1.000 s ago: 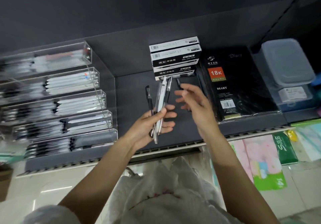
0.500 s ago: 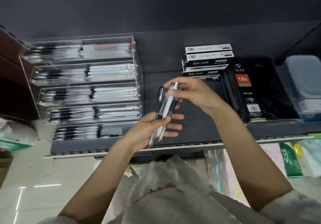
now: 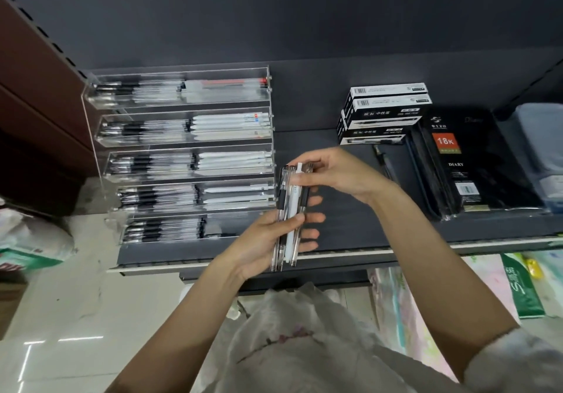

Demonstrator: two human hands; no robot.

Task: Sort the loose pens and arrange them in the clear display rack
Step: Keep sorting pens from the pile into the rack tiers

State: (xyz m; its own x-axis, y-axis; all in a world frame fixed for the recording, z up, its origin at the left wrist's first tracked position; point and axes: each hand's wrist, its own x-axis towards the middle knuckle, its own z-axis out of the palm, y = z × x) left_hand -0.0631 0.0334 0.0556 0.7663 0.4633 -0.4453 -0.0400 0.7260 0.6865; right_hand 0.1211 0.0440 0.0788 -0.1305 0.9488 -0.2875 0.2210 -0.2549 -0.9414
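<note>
My left hand (image 3: 262,240) grips a small bunch of pens (image 3: 289,209), clear ones with black grips and one white pen, standing roughly upright above the dark shelf (image 3: 365,234). My right hand (image 3: 335,173) pinches the top ends of the same pens. The clear display rack (image 3: 182,155) stands just to their left, with several stepped tiers that hold clear black-grip pens on the left and white pens on the right. One dark loose pen (image 3: 384,164) lies on the shelf behind my right hand.
Stacked black-and-white pen boxes (image 3: 384,112) sit at the back of the shelf. Black diary packs (image 3: 475,161) and a grey plastic box (image 3: 539,145) lie to the right. Below the shelf edge are colourful packets (image 3: 518,289). A brown panel (image 3: 30,103) borders the left.
My right hand came in from open beside the pens and closed on their tops. The view swung left, so the rack now sits nearer the middle.
</note>
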